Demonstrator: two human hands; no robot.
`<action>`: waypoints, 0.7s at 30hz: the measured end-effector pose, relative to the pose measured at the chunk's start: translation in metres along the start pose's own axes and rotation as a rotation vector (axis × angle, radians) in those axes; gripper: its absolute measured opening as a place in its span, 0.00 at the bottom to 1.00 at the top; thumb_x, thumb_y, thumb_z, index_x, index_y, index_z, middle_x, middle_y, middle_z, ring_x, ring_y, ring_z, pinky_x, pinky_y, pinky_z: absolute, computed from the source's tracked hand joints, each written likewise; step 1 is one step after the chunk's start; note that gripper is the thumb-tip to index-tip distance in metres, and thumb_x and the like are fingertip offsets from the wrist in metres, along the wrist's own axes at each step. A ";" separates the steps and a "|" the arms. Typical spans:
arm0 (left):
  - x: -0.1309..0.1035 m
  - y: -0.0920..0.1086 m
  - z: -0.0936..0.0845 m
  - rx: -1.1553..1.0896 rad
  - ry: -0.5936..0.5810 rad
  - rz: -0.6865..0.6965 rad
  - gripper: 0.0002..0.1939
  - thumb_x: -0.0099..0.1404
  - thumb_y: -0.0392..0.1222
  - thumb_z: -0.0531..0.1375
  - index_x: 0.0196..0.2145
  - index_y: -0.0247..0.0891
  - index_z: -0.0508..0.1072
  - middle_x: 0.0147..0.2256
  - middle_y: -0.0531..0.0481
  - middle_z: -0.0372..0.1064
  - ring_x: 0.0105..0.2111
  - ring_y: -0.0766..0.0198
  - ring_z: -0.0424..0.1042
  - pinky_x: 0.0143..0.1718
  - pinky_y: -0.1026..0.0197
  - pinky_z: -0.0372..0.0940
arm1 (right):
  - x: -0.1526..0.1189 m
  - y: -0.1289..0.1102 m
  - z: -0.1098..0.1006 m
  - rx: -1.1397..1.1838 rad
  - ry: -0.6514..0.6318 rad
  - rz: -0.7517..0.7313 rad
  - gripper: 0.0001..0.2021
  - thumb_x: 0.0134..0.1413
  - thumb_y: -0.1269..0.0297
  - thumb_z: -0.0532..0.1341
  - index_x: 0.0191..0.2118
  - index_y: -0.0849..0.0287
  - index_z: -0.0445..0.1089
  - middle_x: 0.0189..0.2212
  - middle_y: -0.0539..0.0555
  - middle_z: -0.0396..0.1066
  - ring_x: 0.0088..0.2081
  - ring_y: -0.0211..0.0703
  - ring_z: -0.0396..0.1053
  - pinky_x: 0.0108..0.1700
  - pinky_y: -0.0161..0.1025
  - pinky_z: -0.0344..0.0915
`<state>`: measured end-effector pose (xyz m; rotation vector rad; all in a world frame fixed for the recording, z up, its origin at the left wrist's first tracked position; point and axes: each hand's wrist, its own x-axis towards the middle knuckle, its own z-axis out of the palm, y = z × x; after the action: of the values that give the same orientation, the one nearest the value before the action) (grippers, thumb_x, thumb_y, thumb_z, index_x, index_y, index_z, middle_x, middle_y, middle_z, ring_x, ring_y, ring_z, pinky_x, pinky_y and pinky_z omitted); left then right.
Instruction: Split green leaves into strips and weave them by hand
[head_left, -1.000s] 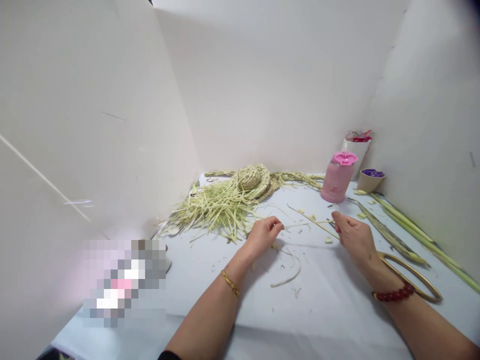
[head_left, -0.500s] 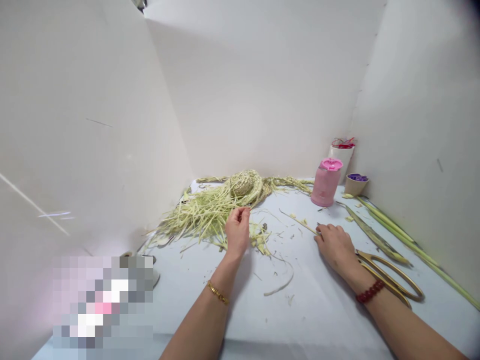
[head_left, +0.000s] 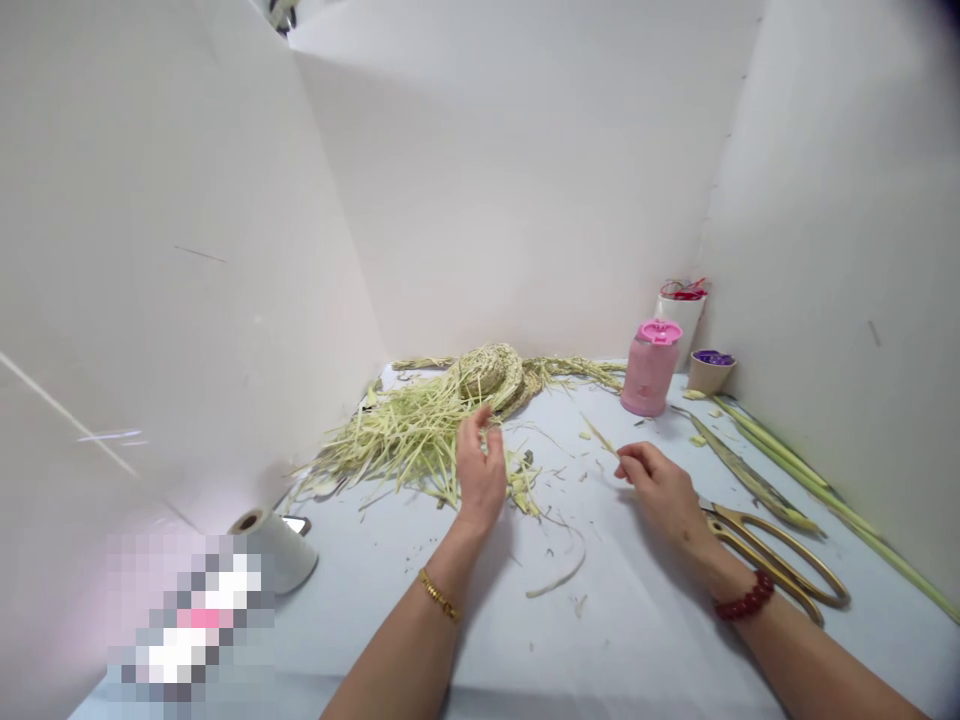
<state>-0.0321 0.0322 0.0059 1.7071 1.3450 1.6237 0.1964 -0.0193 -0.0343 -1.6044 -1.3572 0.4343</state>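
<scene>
My left hand (head_left: 481,470) hovers near the middle, fingers apart and holding nothing, just in front of a loose pile of pale green straw (head_left: 405,425). A coiled braid (head_left: 495,372) lies behind that pile. To the right, my right hand (head_left: 660,495) pinches one end of a thin straw strip (head_left: 598,434), which points up and to the left. Gold-handled scissors (head_left: 780,560) lie beside and partly behind my right wrist. Small scraps (head_left: 523,485) and a curved strand (head_left: 559,582) rest on the pale cloth between my hands.
A pink bottle (head_left: 651,372) stands at the back right, near a white cup with red items (head_left: 684,315) and a small cup with purple contents (head_left: 711,372). Long green stalks (head_left: 840,500) line the right wall. At the left stands a white roll (head_left: 281,555).
My left hand has opened from a pinch. My right hand has lifted the straw strip off the cloth and shifted slightly left.
</scene>
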 end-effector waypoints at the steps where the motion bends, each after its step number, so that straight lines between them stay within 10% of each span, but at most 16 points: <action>1: -0.005 0.000 0.004 -0.059 -0.143 -0.041 0.15 0.66 0.46 0.52 0.46 0.38 0.71 0.42 0.44 0.72 0.43 0.59 0.70 0.46 0.57 0.64 | -0.003 -0.003 0.003 0.122 -0.060 0.040 0.09 0.57 0.59 0.53 0.35 0.57 0.66 0.28 0.53 0.73 0.28 0.43 0.65 0.33 0.38 0.59; 6: -0.031 0.001 0.027 -0.297 -0.652 -0.266 0.11 0.59 0.46 0.59 0.34 0.35 0.73 0.29 0.50 0.71 0.25 0.68 0.67 0.30 0.64 0.63 | -0.022 -0.017 0.021 0.390 -0.258 0.075 0.11 0.55 0.55 0.56 0.32 0.58 0.64 0.27 0.51 0.71 0.26 0.40 0.64 0.32 0.37 0.61; 15: -0.032 0.005 0.023 -0.309 -0.691 -0.346 0.11 0.54 0.45 0.62 0.22 0.36 0.66 0.20 0.55 0.63 0.20 0.72 0.60 0.23 0.67 0.55 | -0.030 -0.032 0.021 0.281 -0.388 -0.013 0.11 0.49 0.56 0.62 0.26 0.58 0.64 0.20 0.46 0.63 0.24 0.35 0.58 0.27 0.34 0.53; 21: -0.030 0.011 0.019 -0.300 -0.760 -0.347 0.10 0.56 0.44 0.60 0.25 0.35 0.68 0.23 0.53 0.66 0.21 0.72 0.60 0.24 0.68 0.55 | -0.026 -0.031 0.018 0.527 -0.595 0.268 0.18 0.49 0.49 0.60 0.24 0.59 0.63 0.14 0.45 0.59 0.16 0.31 0.54 0.20 0.32 0.51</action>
<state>-0.0059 0.0075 -0.0049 1.5530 0.8913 0.7942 0.1567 -0.0374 -0.0257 -1.2497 -1.2899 1.3945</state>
